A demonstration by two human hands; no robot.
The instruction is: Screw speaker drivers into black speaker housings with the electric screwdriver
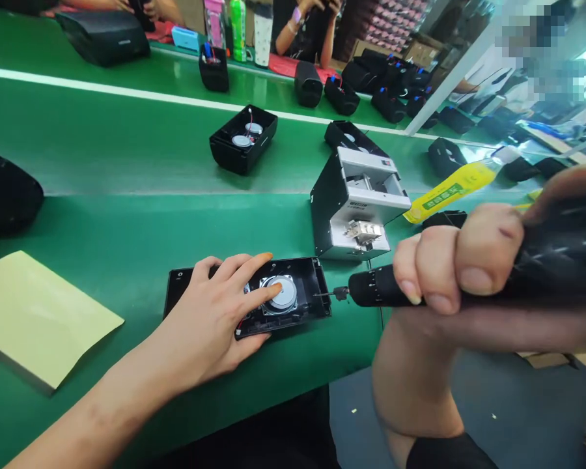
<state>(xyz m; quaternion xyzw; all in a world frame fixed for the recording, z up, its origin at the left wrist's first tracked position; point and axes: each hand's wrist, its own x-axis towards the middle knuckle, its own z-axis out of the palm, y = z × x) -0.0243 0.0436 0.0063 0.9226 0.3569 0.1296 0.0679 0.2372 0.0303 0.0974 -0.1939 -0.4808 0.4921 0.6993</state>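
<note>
A black speaker housing (306, 277) lies on the green bench with its inside up, showing a round silver speaker driver (282, 293). My left hand (219, 306) grips it across the left half, thumb along the near edge and spread fingers over the top. One fingertip touches the driver. In my right hand (454, 267), the fingers wrap round a black electric screwdriver (383, 286), held nearly level. Its thin bit points left and overlaps the housing's right end; I cannot tell whether it touches.
Behind the screwdriver stands a silver-and-black screw feeder (366, 195). A yellow-labelled bottle (449, 192) leans at its right. Yellow paper (43, 312) lies at left. An open speaker box (244, 140) and several others sit farther back, with drink bottles (238, 29) and other people's hands (303, 26) beyond.
</note>
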